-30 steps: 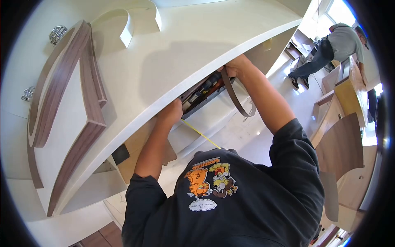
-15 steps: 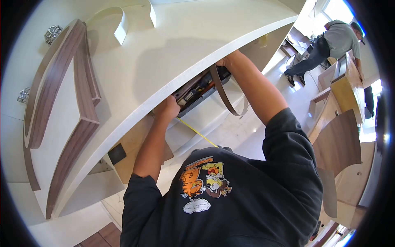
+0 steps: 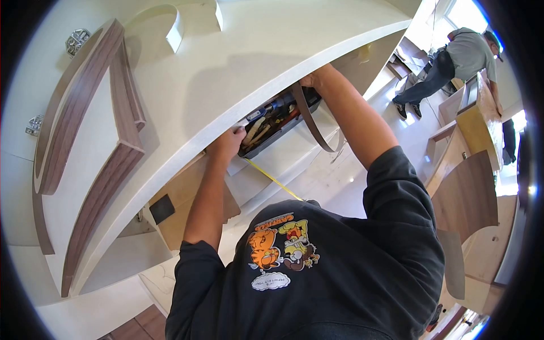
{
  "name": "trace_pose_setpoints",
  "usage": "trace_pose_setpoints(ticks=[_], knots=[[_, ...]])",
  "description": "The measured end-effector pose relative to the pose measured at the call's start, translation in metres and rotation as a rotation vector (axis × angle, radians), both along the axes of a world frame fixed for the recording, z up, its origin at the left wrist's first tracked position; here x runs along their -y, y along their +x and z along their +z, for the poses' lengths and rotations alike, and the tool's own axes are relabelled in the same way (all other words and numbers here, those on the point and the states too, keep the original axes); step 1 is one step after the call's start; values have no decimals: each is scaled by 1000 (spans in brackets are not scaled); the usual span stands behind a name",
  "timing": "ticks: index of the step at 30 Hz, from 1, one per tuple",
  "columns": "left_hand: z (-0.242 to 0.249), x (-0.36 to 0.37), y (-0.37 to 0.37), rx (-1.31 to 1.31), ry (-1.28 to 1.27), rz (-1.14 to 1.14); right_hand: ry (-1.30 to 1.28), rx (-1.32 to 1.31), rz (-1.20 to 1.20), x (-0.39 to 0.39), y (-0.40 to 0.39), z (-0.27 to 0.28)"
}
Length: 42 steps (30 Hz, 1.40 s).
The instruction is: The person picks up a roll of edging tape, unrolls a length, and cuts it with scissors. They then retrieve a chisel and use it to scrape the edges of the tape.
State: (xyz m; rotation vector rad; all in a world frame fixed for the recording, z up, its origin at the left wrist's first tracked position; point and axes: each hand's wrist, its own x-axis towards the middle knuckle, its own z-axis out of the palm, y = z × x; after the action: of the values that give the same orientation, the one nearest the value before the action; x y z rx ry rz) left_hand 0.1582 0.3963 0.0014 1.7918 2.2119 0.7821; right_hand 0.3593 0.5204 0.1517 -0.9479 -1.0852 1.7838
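A black toolbox (image 3: 266,144) stands under the pale curved counter edge, filled with mixed tools. Inside I see a blue tool (image 3: 276,104), wooden-looking handles and an orange piece. My left hand (image 3: 226,141) is at the box's left end, its thumb near a white-tipped blue item. Those fingers look closed, but what they grip is hidden. At the far right end of the box is my right hand (image 3: 309,81), its fingers mostly hidden by the counter edge. A brown flexible strip (image 3: 311,124) hangs in a curve beside it. A yellow measuring tape (image 3: 272,177) stretches below the box.
The curved counter (image 3: 226,85) overhangs both forearms. Curved wood-grain panels (image 3: 102,141) stand on it at left. Brown board (image 3: 187,204) leans beneath. At upper right, a person (image 3: 470,54) bends over a wooden cabinet (image 3: 479,133).
The box's contents look different: the blue tool and several handles now show where a darker layer was. My left hand has shifted slightly left and up.
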Motion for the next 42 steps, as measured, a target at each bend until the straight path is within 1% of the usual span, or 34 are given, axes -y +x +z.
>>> trace_pose_setpoints(ticks=[2, 5, 8, 11, 14, 17, 19, 20, 21, 24, 27, 30, 31, 34, 37, 40, 41, 42], knots=[[10, 0, -2, 34, 45, -14, 17, -15, 2, -2, 1, -2], [13, 1, -4, 125, 71, -55, 40, -55, 36, -9, 0, -8], [16, 3, -1, 99, 84, -41, 10, -85, 30, -12, -1, -11], [19, 6, 2, 99, 39, -8, 10, -87, 6, -6, 0, -5], [14, 8, 2, 82, 90, -28, -18, -113, 66, -5, 4, -3], [13, 11, 5, -28, -41, -43, 1, -75, 97, -8, 6, -6], [-6, 13, -1, -233, -52, -150, 0, -72, 82, -9, 6, -6], [-8, 15, -2, -337, -59, -202, -21, -96, 66, -5, 6, -5], [-9, 14, 0, -321, -61, -189, -27, -103, 49, -4, 6, -5], [-5, 9, 1, -313, 91, -178, -21, -82, 9, -4, 4, -6], [10, 4, 11, -147, -49, -158, -3, -35, 20, -3, 6, -8], [16, 5, 13, -71, -212, -354, 1, -15, 28, -3, 9, -9], [18, 9, 14, -113, -148, -382, -4, -11, 23, -3, 10, -8], [13, 4, 9, -32, -241, -396, -49, 1, 25, 0, 11, -8], [-8, -9, -7, 55, -193, -468, -57, 7, 61, -3, 11, -11], [-23, -23, -14, 20, -2, -266, -53, -2, 47, -1, 11, -7], [-12, -25, -10, -90, 94, -222, -43, -17, 45, -3, 10, -9], [-17, -28, -12, -192, 134, -184, -42, -26, 41, -3, 9, -11]])
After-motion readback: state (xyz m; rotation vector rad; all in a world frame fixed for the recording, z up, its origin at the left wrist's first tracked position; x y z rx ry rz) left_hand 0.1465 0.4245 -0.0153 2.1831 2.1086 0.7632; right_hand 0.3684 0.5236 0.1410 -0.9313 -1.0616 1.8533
